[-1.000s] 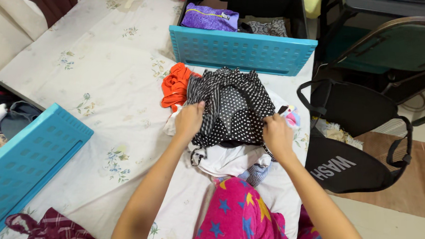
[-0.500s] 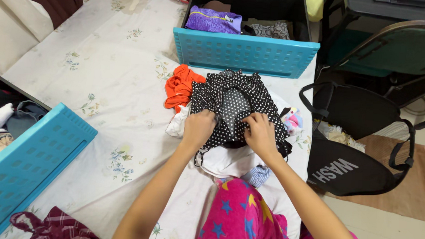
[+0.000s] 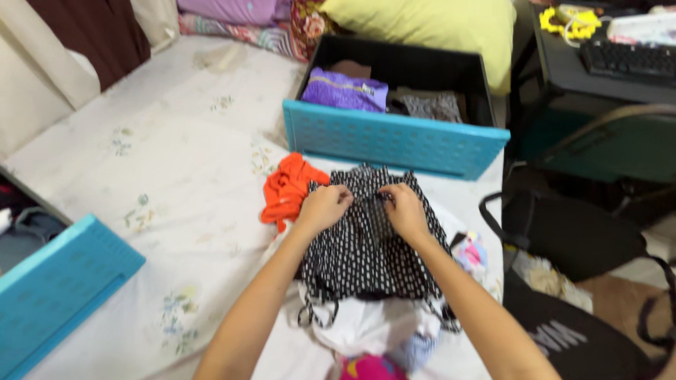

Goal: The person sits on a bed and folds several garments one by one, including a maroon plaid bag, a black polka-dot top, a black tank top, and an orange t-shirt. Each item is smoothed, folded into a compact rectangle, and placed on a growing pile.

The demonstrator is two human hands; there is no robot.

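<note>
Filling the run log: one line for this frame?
left hand: gripping polka-dot garment | right hand: gripping same garment | nearby: orange cloth, blue-fronted bin

Your view is evenly lit by soft indoor light, shadows faint. Motion blur softens everything (worst at the near edge), and the far right corner stays dim.

A bed covered with a pale sheet printed with small flowers carries everything. A blue-fronted drawer bin of folded clothes sits at its far side, with a yellow pillow and patterned cushions behind it. A second blue bin rests at the near left corner. In the middle lies a heap of laundry: an orange garment, a black-and-white dotted garment and white clothes beneath.
</note>
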